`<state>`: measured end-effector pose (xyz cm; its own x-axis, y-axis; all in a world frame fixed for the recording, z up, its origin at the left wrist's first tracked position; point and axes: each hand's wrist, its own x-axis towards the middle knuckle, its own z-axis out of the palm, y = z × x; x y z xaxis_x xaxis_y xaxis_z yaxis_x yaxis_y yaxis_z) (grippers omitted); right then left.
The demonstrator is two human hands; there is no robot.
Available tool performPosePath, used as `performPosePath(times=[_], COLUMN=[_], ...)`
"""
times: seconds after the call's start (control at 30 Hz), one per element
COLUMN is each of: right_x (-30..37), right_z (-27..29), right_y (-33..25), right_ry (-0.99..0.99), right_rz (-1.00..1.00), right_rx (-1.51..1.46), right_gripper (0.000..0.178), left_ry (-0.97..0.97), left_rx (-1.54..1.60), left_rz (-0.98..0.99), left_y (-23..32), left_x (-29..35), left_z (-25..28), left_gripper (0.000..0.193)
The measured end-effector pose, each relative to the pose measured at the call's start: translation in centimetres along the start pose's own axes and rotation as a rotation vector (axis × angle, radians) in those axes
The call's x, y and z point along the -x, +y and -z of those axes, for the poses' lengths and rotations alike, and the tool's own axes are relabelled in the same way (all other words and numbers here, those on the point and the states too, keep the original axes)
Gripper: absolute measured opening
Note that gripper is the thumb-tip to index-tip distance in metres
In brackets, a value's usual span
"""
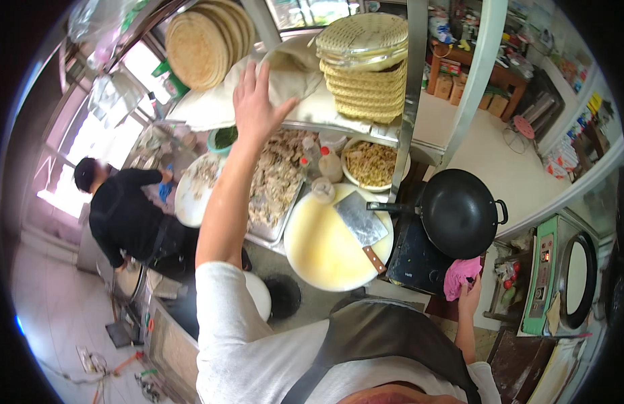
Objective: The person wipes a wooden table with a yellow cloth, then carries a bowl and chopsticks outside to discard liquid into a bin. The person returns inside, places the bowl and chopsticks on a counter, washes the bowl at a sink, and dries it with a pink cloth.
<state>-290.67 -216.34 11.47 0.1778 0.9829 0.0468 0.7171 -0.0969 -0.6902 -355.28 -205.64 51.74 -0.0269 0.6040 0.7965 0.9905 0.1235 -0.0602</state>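
Observation:
My left hand (255, 101) is raised over a cream cloth (295, 74) on the shelf, fingers spread and nothing in them; whether it touches the cloth I cannot tell. A stack of round flatbreads (197, 50) leans beyond it to the left. To its right stands a pile of woven straw pads (362, 87). Low on the right, my right hand (468, 296) grips a crumpled pink cloth (460, 277), its fingers partly hidden. Just beyond that cloth, a black wok (459, 214) rests on a dark cooktop (420, 259).
A large round cutting board (319, 259) bears a cleaver (362, 222). Behind it are a metal tray (268, 236) of chopped meat, bottles (330, 165) and a bowl of chopped greens (371, 165). A person in black (133, 209) works at left. A green-fronted appliance (544, 269) stands right.

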Motion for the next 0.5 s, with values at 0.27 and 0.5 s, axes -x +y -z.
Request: performPosePath(times=[0.27,0.5], right_x=[5.3,8.2], right_z=[-1.0,-1.4], right_y=[-0.5,0.0], right_ry=[0.089,0.168], right_rz=[-0.106,-0.263], right_rx=[-0.189,-0.246], right_gripper=[0.055,0.052], left_ry=[-0.195,0.141], left_rx=[-0.161,1.411], left_rz=[0.346,1.042], left_y=[-9.7,-27.4], left_x=[-14.0,-14.8], left_z=[-9.9,-3.9], left_gripper=[0.029,0.047])
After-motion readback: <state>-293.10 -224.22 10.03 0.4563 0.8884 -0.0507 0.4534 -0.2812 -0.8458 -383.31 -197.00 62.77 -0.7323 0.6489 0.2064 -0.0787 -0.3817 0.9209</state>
